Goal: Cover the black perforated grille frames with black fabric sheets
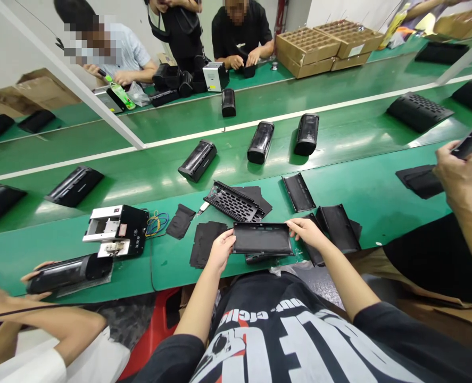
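Observation:
Between my two hands I hold a black plastic panel (263, 239), a shallow rectangular shell with its inner side facing up. My left hand (222, 249) pinches its left end, and my right hand (305, 232) grips the upper right corner. Just left of the panel lies a stack of thin black sheets (206, 244). Beyond it rests a perforated black grille panel (236, 202) on more dark sheets. To the right are further black shells (338, 227), some overlapping. Part of another black piece (259, 259) shows below the held panel.
A white and black bench machine (118, 229) with coiled wires stands to the left. Several black speaker-like units (261, 142) sit on the green conveyor (159, 165). Co-workers handle black parts at left, right (465, 165) and across. Cardboard boxes with dividers (307, 50) stand on the far side.

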### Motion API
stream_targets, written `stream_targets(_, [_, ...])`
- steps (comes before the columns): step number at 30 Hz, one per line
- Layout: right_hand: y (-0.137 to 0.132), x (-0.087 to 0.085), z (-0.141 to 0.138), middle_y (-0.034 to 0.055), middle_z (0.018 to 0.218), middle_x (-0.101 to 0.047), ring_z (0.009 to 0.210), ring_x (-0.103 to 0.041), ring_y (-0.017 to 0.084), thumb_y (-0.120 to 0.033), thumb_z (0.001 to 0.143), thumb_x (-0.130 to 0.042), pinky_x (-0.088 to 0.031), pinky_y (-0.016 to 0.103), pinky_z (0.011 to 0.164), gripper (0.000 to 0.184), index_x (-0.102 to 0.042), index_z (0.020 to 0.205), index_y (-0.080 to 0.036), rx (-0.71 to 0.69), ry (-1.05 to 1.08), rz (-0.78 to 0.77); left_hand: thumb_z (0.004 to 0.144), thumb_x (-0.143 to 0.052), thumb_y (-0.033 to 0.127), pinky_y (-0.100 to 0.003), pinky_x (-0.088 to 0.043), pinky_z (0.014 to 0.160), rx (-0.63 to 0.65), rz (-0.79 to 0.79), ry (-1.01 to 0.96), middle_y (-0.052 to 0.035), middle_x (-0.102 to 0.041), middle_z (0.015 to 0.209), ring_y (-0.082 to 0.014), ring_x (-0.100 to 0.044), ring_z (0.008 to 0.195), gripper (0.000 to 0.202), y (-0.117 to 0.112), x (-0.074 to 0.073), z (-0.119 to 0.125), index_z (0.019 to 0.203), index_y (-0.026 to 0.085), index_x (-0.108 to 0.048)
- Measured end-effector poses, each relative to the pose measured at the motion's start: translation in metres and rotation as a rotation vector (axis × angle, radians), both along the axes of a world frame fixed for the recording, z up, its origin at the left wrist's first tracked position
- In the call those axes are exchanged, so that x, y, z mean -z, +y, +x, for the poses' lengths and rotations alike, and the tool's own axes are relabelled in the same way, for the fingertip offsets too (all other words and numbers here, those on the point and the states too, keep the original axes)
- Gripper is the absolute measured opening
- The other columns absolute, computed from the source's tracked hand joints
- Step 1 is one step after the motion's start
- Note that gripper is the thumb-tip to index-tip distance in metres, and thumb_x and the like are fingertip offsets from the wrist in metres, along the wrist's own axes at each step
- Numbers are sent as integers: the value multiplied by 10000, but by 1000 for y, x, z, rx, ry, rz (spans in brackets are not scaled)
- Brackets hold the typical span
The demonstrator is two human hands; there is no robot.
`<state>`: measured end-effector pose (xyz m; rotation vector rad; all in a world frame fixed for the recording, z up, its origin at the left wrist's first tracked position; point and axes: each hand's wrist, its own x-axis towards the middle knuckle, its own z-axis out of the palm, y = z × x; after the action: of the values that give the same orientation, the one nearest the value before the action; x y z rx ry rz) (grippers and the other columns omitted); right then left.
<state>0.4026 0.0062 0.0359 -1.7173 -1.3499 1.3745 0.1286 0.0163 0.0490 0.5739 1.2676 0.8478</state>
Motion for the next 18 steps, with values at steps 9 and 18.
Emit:
stream_targets(9, [0,1,2,22,565,-600,463,-535,127,-400,699,-515,-433,240,494,327,-628,839,-127,-62,10,20,563,-667,238,-254,-468,624,17,-14,57,-67,-665,770,-136,-593,648,349,4,7,3,891,124,-628])
stream_targets(18, [0,-5,-3,33,602,-609,504,-553,134,-372,716,-488,-443,249,529,267,-623,701,-142,-148,-38,63,552,-675,219,-210,-455,567,-9,-26,94,-56,-665,766,-121,-584,632,310,7,5,4,847,129,-646])
